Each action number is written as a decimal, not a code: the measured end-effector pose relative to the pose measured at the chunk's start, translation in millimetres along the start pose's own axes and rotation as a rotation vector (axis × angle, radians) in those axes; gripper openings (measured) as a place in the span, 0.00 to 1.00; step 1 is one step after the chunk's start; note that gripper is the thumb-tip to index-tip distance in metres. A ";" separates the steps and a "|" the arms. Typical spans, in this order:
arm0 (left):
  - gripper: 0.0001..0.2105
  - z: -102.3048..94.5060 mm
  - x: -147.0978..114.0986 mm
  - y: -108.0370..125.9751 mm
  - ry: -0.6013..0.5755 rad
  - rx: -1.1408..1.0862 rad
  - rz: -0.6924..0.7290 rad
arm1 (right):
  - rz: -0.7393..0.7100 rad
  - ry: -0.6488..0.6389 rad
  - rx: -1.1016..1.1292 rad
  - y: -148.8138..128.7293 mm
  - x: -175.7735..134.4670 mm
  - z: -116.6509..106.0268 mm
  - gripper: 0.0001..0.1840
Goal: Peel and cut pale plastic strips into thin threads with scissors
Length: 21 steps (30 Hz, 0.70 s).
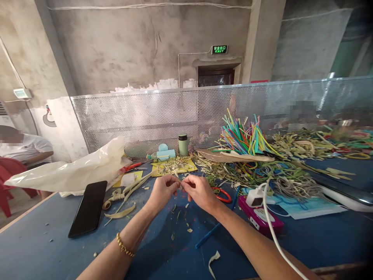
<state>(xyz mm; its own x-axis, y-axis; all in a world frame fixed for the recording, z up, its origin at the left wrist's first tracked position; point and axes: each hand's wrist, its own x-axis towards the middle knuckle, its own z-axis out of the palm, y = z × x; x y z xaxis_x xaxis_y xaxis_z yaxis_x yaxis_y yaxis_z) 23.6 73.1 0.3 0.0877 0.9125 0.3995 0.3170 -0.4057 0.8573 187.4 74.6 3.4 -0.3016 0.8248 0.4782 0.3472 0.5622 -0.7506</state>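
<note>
My left hand [163,191] and my right hand [198,191] meet over the middle of the blue table [163,252]. Thumbs and forefingers are pinched close together at the tips. Whatever small piece is between them is too small to make out. Under the hands lie scattered green and pale scraps [175,214]. Just beyond them, shredded dry plant bits [175,166] cover a yellow sheet. Close to my right hand are the red handles of a pair of scissors [223,195] and a blue stem [208,235].
A black phone [88,209] and pale plastic bag [72,171] lie left. Behind stand a green flask [183,146] and perforated metal screen [145,120]. On the right are colourful pipe cleaners [243,134], a purple power strip [259,216] with a white cable [269,225], and a face mask [311,207].
</note>
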 end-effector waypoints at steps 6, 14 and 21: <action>0.05 0.1 -3.4 4.4 -0.007 0.096 0.018 | -0.015 0.034 -0.097 -0.5 0.2 2.7 0.06; 0.06 -1.2 -4.1 9.6 -0.019 0.099 0.027 | -0.057 0.022 -0.109 -3.1 -0.8 1.7 0.06; 0.06 -2.8 -3.4 8.8 -0.032 0.106 0.030 | -0.101 0.084 -0.173 -2.9 -0.4 -0.3 0.07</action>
<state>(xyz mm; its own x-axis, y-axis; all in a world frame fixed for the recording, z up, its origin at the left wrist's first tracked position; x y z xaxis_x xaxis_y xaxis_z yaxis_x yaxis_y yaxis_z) 23.4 66.3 7.4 0.1282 0.9020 0.4122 0.4114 -0.4265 0.8055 186.8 72.6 5.5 -0.2698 0.7618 0.5889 0.4687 0.6382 -0.6107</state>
